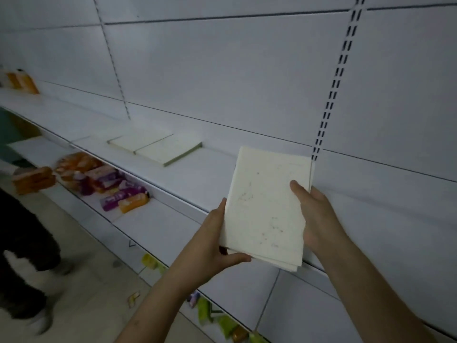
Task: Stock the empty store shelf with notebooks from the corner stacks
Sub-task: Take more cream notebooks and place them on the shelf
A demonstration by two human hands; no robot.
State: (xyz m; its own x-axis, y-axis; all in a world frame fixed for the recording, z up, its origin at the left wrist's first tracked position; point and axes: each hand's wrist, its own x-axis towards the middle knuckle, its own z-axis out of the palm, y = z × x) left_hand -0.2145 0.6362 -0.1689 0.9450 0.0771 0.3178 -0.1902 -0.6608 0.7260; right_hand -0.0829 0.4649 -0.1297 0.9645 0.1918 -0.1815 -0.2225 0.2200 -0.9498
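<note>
1. Both hands carry a thin stack of notebooks [267,209], pale covers; looks like two or three, count unsure with the blur.
2. Left hand [217,241] grips the stack's lower-left corner: thumb curled under the near edge, fingers behind the cover.
3. Right hand [314,214] pinches the right edge, thumb lying on the front cover, fingers wrapped behind.
4. Stack is held in the air above the white shelf [197,177], tilted up toward the camera, long axis running away from the hands toward the back panel [247,82].
5. Already-shelved notebooks [155,147] lie flat, up and to the left of the left hand, two side by side, well apart from the held stack.
6. Key relation: the bare shelf strip just beyond and left of the left hand sits between the held stack and the laid pair; left hand is the nearer one, so the drop spot is on its side.
7. Judgement: carry step, placement not yet done; stack needs laying flat next to the pair.
8. Lower shelf, below left of the hands: snack packets [118,191]. Another person's legs [29,243] at far left.
</note>
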